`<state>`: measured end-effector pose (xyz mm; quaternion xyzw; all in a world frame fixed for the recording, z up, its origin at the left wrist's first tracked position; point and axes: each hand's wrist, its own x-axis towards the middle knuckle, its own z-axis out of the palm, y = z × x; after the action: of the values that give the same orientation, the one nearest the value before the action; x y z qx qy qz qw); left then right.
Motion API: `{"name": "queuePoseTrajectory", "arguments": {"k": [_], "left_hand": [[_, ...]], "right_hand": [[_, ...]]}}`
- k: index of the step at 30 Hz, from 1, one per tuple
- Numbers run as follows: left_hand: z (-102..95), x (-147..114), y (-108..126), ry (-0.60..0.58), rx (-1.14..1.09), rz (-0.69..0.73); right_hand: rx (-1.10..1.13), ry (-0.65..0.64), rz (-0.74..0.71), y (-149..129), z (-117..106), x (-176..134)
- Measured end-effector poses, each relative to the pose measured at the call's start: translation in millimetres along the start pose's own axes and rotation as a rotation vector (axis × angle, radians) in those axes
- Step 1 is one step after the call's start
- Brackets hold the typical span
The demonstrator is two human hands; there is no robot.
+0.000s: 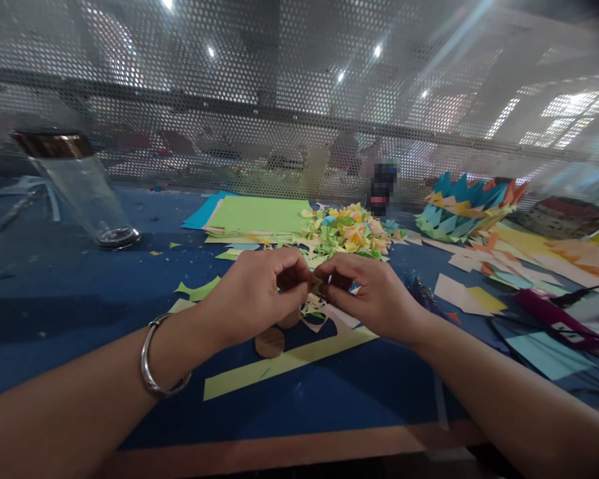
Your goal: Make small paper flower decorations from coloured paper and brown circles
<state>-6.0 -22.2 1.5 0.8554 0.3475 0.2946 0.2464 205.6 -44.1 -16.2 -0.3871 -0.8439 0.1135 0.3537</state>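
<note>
Fingertips (295,295) pinching one small scrap (316,285), left hand (257,293), right hand (374,293), one strip (299,360) nearby

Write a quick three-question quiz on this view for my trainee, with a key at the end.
1. On which side, the person's left or right, is the silver bangle worn?
2. True or false: in the picture, the clear bottle stands to the left of the stacked green sheets.
3. Which of these is nearest to the fingertips of the left hand and right hand?
a) the clear bottle
b) the heap of small paper pieces
c) the spiky-edged paper stack

Key: 1. Left; 2. True; 3. b
</note>
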Motion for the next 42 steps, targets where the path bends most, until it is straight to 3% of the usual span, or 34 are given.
{"name": "queuePoseTrajectory", "arguments": {"k": [12,20,42], "left_hand": [[0.5,0.6,5.0,0.035,-0.004,0.004],[-1.1,0.6,0.6,-0.026,0.037,0.016],[1.7,0.1,0.2,-0.025,0.120,0.023]], "right_hand": [[-0.026,0.027,-0.027,-1.9,-1.6,0.1],[-0.065,0.011,-0.030,-1.6,-1.1,-0.1],[-0.076,0.037,-0.055,-1.7,2.9,-0.9]]}}
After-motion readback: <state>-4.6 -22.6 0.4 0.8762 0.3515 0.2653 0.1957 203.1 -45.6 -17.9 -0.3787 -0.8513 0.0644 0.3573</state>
